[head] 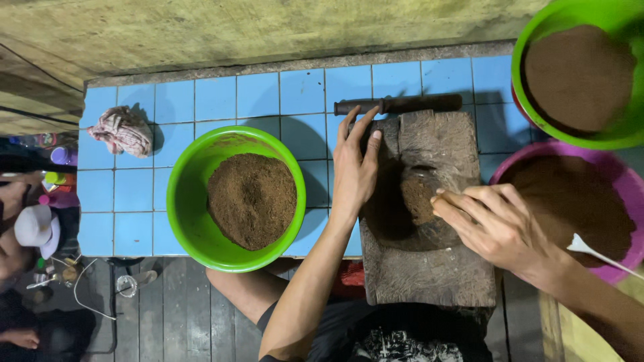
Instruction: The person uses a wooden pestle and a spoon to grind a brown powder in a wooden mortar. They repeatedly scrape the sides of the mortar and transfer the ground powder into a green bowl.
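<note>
Pressing flat on the wooden block (436, 268) at the bench's (134, 194) front edge, left hand (354, 167) lies open, fingers spread, holding nothing. Right hand (493, 224) pinches brown powder (417, 198) in the block's hollow. Powder looks loose, light, crumbly; best taken by pinch or scoop. Green bowl (184, 201) sits mid-bench; dark stick (402, 104) just behind the block.

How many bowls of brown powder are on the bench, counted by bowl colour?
Green bowls: 2, one at centre and one at top right
Pink bowl: 1, at right
Total: 3, each holding brown powder
</note>
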